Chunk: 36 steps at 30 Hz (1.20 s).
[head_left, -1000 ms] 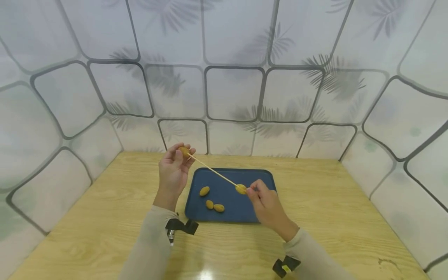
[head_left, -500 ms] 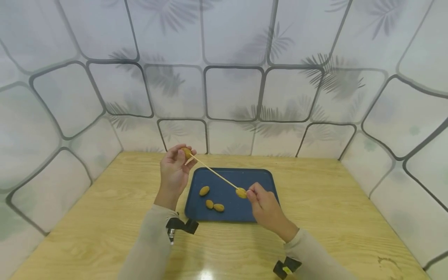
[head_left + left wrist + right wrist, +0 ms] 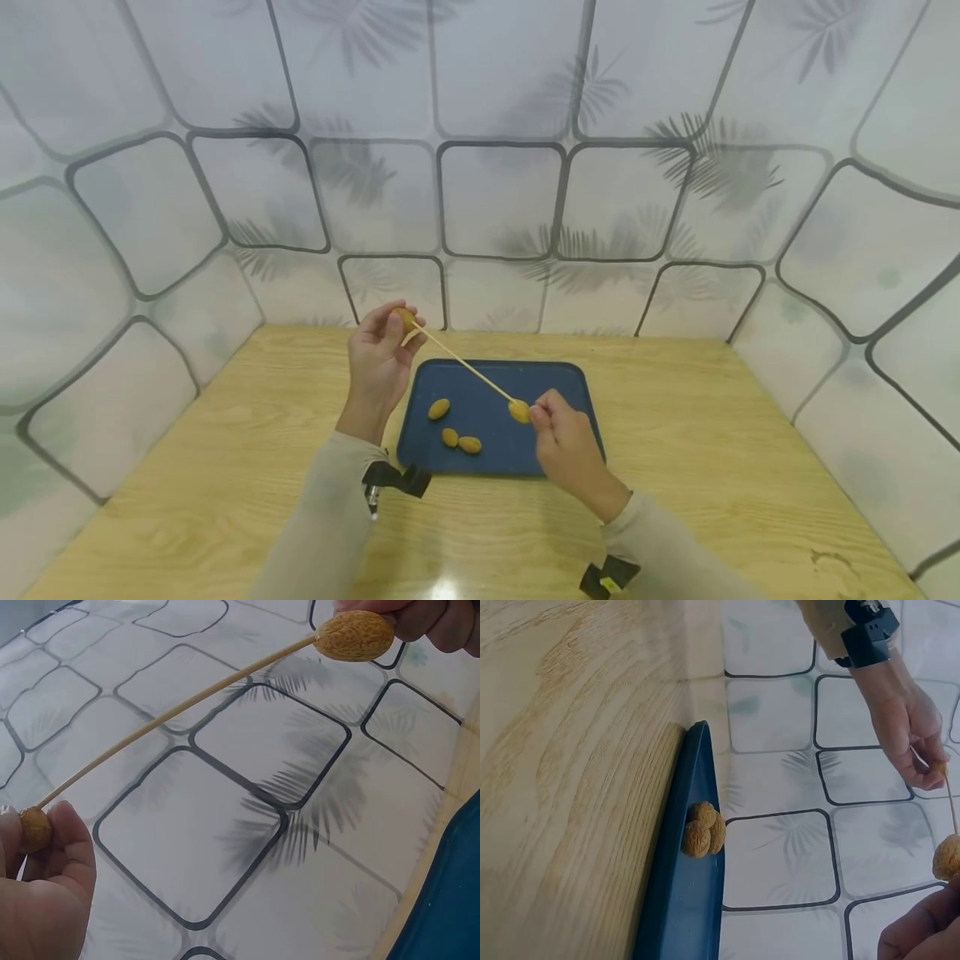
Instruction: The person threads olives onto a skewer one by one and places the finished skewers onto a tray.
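A thin bamboo skewer [image 3: 465, 363] stretches between my hands above the tray, bowed slightly in the left wrist view. At its far-left end my left hand [image 3: 375, 358] pinches a wrinkled yellow-brown dried fruit, like a candied date [image 3: 406, 318], with thumb and fingers. The skewer's tip meets that date; how deep it goes is hidden. Another date [image 3: 355, 636] sits on the skewer's right end, right against the fingers of my right hand [image 3: 568, 442]. That hand grips the skewer's end just behind the date; the date's near side is partly covered.
A dark blue tray [image 3: 495, 462] lies on the wooden table [image 3: 712, 450]. On its left half are three more dates, one apart [image 3: 438, 408] and two touching [image 3: 460, 442]. Patterned pale walls [image 3: 495, 200] enclose the table's back and sides. Each wrist wears a black camera mount [image 3: 396, 477].
My left hand has shifted slightly right and up with its date. The right hand has moved only slightly. The dates on the tray lie as before.
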Motion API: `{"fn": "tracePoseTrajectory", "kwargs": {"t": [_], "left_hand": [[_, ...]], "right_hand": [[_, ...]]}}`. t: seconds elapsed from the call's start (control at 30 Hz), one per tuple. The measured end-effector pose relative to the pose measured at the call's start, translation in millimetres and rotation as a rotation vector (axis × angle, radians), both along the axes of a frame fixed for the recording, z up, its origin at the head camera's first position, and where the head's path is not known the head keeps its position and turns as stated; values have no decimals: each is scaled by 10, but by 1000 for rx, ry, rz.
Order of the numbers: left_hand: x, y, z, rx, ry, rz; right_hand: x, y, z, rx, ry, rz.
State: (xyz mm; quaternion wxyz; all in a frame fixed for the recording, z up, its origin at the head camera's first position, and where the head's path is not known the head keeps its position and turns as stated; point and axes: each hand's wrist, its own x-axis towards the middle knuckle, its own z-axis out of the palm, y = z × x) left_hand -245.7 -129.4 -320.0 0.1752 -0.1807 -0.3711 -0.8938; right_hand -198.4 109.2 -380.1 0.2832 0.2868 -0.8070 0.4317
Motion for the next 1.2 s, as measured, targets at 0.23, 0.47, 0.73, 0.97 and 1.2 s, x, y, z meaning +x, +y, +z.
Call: {"fn": "tracePoseTrajectory", "kwargs": {"t": [0.23,0.47,0.73,0.97,1.2], "left_hand": [[-10,30,28,-27,61,-11],[-10,24,42,-34,43,-17],[-11,8,44,-64,48,-24],[-32,-18,43,-27,96,-41],[-14,12,6,42,41,-25]], "right_hand": [[21,-30,-49,-44,13,-13],[7,-62,-80,-59,78,13],[10,-82,-100,-55,89,7],[-51,-92,-104,-32,37,24],[22,-83,34,-4,-234,53]]}}
